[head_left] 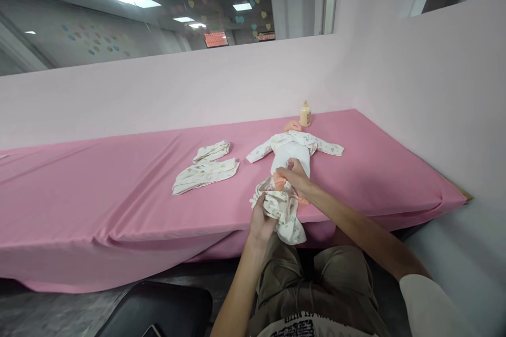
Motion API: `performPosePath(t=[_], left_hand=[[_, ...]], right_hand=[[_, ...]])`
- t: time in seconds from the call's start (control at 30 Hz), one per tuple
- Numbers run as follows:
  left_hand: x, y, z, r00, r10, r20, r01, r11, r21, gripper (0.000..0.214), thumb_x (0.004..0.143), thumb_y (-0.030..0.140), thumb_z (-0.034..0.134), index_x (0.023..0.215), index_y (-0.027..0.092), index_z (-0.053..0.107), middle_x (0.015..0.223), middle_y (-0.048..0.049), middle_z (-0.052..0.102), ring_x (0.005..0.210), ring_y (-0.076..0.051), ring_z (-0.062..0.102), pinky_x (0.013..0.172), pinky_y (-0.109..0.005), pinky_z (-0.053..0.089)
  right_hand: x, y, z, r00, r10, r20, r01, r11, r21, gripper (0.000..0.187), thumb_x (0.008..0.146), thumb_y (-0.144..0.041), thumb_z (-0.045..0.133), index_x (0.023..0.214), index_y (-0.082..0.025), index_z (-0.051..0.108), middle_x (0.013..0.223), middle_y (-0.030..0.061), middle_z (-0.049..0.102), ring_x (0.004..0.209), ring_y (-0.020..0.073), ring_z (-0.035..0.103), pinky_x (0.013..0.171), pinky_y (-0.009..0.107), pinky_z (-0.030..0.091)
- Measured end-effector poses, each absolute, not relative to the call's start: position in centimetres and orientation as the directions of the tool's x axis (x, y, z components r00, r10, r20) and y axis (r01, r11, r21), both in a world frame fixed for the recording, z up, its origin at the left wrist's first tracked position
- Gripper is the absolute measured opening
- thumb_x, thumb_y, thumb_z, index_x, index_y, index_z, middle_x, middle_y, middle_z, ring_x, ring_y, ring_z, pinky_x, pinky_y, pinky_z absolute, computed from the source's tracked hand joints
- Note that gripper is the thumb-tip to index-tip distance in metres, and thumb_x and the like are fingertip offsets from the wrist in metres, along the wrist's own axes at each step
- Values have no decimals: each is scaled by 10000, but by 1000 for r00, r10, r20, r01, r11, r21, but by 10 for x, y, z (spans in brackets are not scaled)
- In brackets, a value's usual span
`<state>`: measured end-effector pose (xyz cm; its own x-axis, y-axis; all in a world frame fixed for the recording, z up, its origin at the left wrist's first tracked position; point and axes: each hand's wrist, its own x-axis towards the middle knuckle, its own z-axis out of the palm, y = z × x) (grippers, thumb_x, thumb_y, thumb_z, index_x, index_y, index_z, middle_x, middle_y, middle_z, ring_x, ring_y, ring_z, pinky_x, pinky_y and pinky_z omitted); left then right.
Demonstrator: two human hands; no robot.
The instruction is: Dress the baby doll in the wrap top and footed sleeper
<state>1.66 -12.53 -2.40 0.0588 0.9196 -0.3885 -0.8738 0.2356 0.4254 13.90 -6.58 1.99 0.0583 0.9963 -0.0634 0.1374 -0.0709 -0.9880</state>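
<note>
A baby doll (293, 143) lies on its back on the pink table (118, 184), head away from me, wearing a white patterned top and a white diaper. My left hand (261, 218) is closed on a pair of patterned baby pants (282, 210) bunched at the table's front edge. My right hand (294, 176) grips the doll's orange leg just above the pants, its fingers curled round it. The doll's feet are hidden in the cloth.
A folded patterned garment (205, 169) lies left of the doll. A small cream bottle (305, 114) stands by the pink wall behind the doll's head. A dark chair seat (158, 308) is at my lower left. The table ends near the right wall.
</note>
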Motion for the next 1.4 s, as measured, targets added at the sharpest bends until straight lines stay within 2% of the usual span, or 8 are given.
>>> performPosePath(t=[0.2, 0.33, 0.53, 0.77, 0.93, 1.07, 1.27, 1.4], left_hand=[[17, -130, -19, 131, 920, -369, -892, 272, 361, 267, 958, 213, 438, 1063, 72, 639, 952, -111, 735, 889, -200, 709, 873, -339, 563], [8, -136, -16, 170, 914, -368, -899, 297, 323, 302, 975, 236, 424, 1147, 76, 615, 1009, -114, 729, 956, -198, 697, 923, -343, 541], [-3, -149, -10, 251, 919, -303, -884, 346, 315, 401, 1007, 293, 343, 1298, 112, 552, 1047, -113, 727, 991, -198, 689, 987, -385, 498], [-17, -158, -2, 350, 924, -150, -893, 378, 245, 479, 1008, 364, 306, 1399, 134, 463, 1147, -126, 694, 1127, -207, 627, 1044, -378, 439], [-8, -150, 6, 377, 903, -205, -885, 417, 206, 403, 1003, 317, 348, 1324, 142, 518, 1022, -91, 715, 914, -151, 686, 867, -280, 534], [0, -141, 3, 349, 899, -266, -871, 416, 262, 281, 970, 262, 448, 1192, 175, 595, 915, -48, 706, 757, -116, 675, 721, -227, 553], [1, -135, -6, 313, 896, -315, -864, 406, 297, 266, 973, 303, 448, 1062, 133, 632, 882, -53, 700, 802, -135, 681, 766, -253, 554], [-2, -133, -12, 304, 903, -303, -803, 414, 428, 276, 942, 324, 495, 1014, 107, 650, 875, -76, 713, 818, -179, 692, 787, -292, 557]], right_hand=[[126, -60, 3, 28, 999, -46, 129, -49, -990, 593, 714, -408, 629, 1240, -210, 435, 943, 27, 604, 810, 185, 600, 683, 307, 498], [128, -61, -6, 3, 999, 34, 238, 32, -971, 575, 738, -417, 617, 1249, -221, 441, 867, 3, 619, 815, 196, 611, 739, 333, 490], [131, -61, -4, -3, 1000, 18, 288, 18, -957, 620, 762, -480, 592, 1290, -206, 419, 994, 53, 653, 929, 236, 624, 846, 388, 478], [138, -60, -3, -67, 998, 13, 382, 38, -923, 713, 753, -390, 609, 1397, -186, 381, 1273, 128, 576, 1134, 276, 565, 959, 412, 437], [139, -62, -4, -175, 984, -18, 378, 50, -925, 562, 761, -431, 633, 1262, -192, 545, 1197, 98, 624, 1096, 244, 589, 912, 337, 465], [138, -67, -3, -237, 969, -64, 296, 9, -955, 493, 784, -456, 629, 1192, -182, 590, 1132, 96, 645, 977, 212, 632, 850, 318, 480], [134, -85, 8, -213, 974, -74, 240, -21, -971, 426, 784, -439, 638, 1117, -175, 605, 1077, 101, 637, 961, 224, 621, 798, 333, 499], [133, -108, 12, -372, 926, 66, 302, 188, -935, 435, 721, -448, 704, 1091, -231, 629, 1148, 79, 591, 1024, 243, 587, 839, 368, 487]])
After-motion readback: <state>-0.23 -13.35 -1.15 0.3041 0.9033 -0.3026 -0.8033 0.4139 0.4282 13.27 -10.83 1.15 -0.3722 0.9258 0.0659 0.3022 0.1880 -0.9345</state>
